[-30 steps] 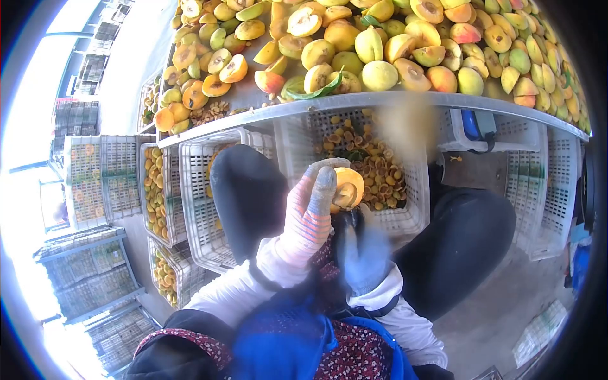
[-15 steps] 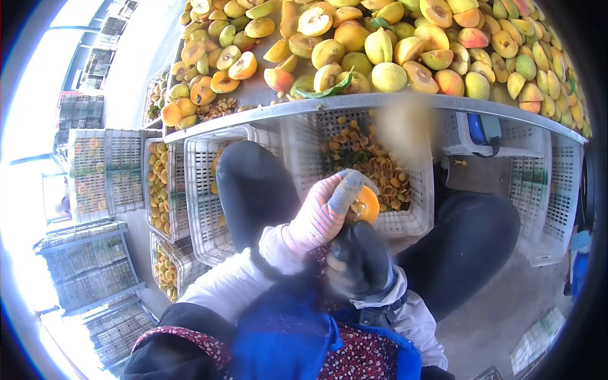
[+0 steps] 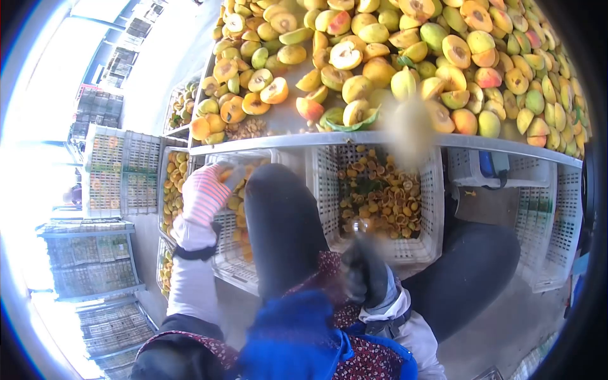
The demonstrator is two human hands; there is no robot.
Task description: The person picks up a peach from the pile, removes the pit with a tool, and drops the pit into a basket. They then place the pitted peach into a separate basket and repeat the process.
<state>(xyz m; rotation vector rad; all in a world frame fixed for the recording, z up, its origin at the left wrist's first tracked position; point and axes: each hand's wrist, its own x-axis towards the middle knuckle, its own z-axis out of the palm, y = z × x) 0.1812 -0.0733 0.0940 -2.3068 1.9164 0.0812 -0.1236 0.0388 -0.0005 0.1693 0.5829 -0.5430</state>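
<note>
My left hand (image 3: 206, 193), in a pink-striped glove with grey fingertips, is over a white crate (image 3: 225, 269) of yellow-orange peach halves (image 3: 242, 234). Its fingers are blurred, and I cannot make out whether a peach half is between them. In a dark glove, my right hand (image 3: 366, 275) is closed in front of my lap. A small pitting spoon (image 3: 359, 226) with a shiny rounded metal tip sticks up from it; the handle is hidden in the fist. Beyond that hand, a white crate (image 3: 432, 215) contains brownish fruit scraps and pits (image 3: 380, 202).
A metal-edged table (image 3: 285, 140) across the front is heaped with cut peaches (image 3: 373, 73). Stacked crates (image 3: 120, 171) stand at the left, more crates (image 3: 538, 215) at the right. My bent knee (image 3: 278, 209) rises between two crates. A pale blur (image 3: 408, 130) covers part of the view.
My left hand has moved from beside the right hand, where an orange peach half was held, out left to the crate. My right hand stays near my lap, the spoon tip now exposed.
</note>
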